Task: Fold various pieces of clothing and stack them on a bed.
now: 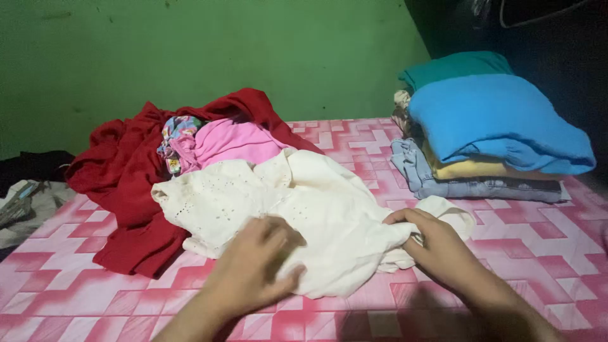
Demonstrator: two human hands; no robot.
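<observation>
Toward the bed's far left edge, a red garment and pink top lie heaped, unfolded. Near the front edge, the left hand presses flat, fingers spread, on a crumpled cream blouse; the right hand pinches its edge. At the far right, a folded stack stands finished.

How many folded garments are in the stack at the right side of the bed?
4 visible: a teal one on top at the back, a bright blue one below it, a yellow one under that, and jeans at the bottom. A patterned edge behind may be a fifth.
</observation>
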